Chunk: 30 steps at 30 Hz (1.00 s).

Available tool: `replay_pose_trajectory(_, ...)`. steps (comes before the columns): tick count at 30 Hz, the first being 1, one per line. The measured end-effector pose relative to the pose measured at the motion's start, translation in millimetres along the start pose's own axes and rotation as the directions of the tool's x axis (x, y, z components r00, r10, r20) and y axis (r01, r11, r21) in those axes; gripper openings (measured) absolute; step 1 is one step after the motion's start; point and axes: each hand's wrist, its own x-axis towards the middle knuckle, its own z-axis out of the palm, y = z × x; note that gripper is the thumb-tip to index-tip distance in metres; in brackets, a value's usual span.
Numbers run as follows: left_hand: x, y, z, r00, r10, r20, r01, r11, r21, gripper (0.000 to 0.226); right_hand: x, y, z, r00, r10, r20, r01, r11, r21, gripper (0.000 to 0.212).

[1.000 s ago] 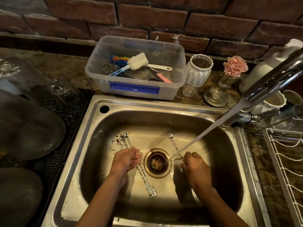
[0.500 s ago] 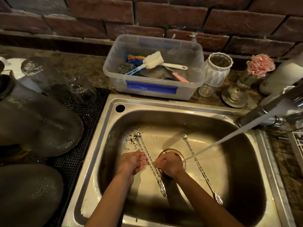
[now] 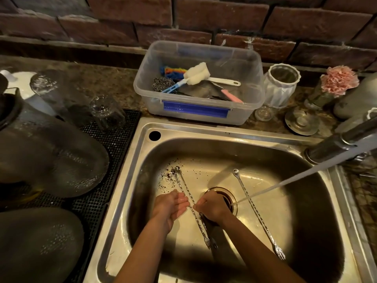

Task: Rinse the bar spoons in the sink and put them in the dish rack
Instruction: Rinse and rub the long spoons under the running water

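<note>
The speckled stone desk (image 3: pixel 114 86) carried a steel sink (image 3: pixel 224 130), a clear plastic tub (image 3: pixel 251 111), a white ribbed jar (image 3: pixel 280 92), and a black mesh mat (image 3: pixel 114 160) with upturned glasses

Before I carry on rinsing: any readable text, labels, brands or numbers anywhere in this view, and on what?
None readable.
Blue strip on the clear plastic tub: plain, no lettering visible.
White ribbed jar, faucet, bar spoons: no markings legible.

Twisted steel bar spoons (image 3: pixel 257 213) in sink (image 3: pixel 336 201)
</note>
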Motion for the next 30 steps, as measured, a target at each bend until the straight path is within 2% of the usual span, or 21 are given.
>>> replay_pose_trajectory(4, 3, -2, -2, 1.0, 0.004, 0.003, -0.004, 1.0, -0.014, 0.03, -6, 1, -8, 0.999, -0.011, 0.031, 0.008, 0.997, 0.081, 0.026)
replay_pose_trajectory(6, 2, -4, -2, 1.0, 0.013, 0.009, -0.012, 1.0, -0.029, 0.026, -11, 3, -13, 0.998, -0.038, 0.043, 0.032, 0.992, 0.12, 0.042)
replay_pose_trajectory(7, 1, -4, -1, 1.0, 0.021, 0.018, -0.02, 0.999, -0.036, 0.025, -13, 4, -15, 0.998, -0.052, 0.037, 0.047, 0.992, 0.115, 0.042)
replay_pose_trajectory(11, -11, -3, 8, 0.99, 0.029, 0.139, -0.017, 0.996, -0.091, 0.024, -23, 3, -23, 0.995, -0.093, 0.038, 0.088, 0.989, 0.122, 0.019)
replay_pose_trajectory(15, -22, 2, 24, 0.971, 0.024, 0.238, 0.031, 0.974, -0.225, 0.021, -38, 4, -33, 0.994, -0.102, 0.047, 0.095, 0.986, 0.134, 0.014)
replay_pose_trajectory(18, -26, 4, 33, 0.964, 0.026, 0.265, 0.049, 0.96, -0.276, 0.021, -48, 8, -45, 0.998, -0.059, 0.036, 0.047, 0.962, 0.269, 0.011)
replay_pose_trajectory(20, -29, 4, 39, 0.957, 0.033, 0.287, 0.054, 0.955, -0.291, 0.022, -57, 12, -54, 0.996, -0.012, 0.089, -0.031, 0.882, 0.47, 0.013)
replay_pose_trajectory(23, -37, 3, 48, 0.943, 0.045, 0.331, 0.06, 0.952, -0.3, 0.022, -70, 20, -67, 0.969, 0.007, 0.245, -0.191, 0.651, 0.735, 0.015)
replay_pose_trajectory(26, -48, 0, 57, 0.929, 0.062, 0.366, 0.055, 0.952, -0.301, 0.023, -81, 28, -77, 0.945, -0.008, 0.326, -0.281, 0.488, 0.826, 0.021)
replay_pose_trajectory(30, -62, -3, 71, 0.901, 0.069, 0.429, 0.078, 0.946, -0.316, 0.026, -99, 39, -90, 0.946, -0.068, 0.317, -0.282, 0.307, 0.909, 0.028)
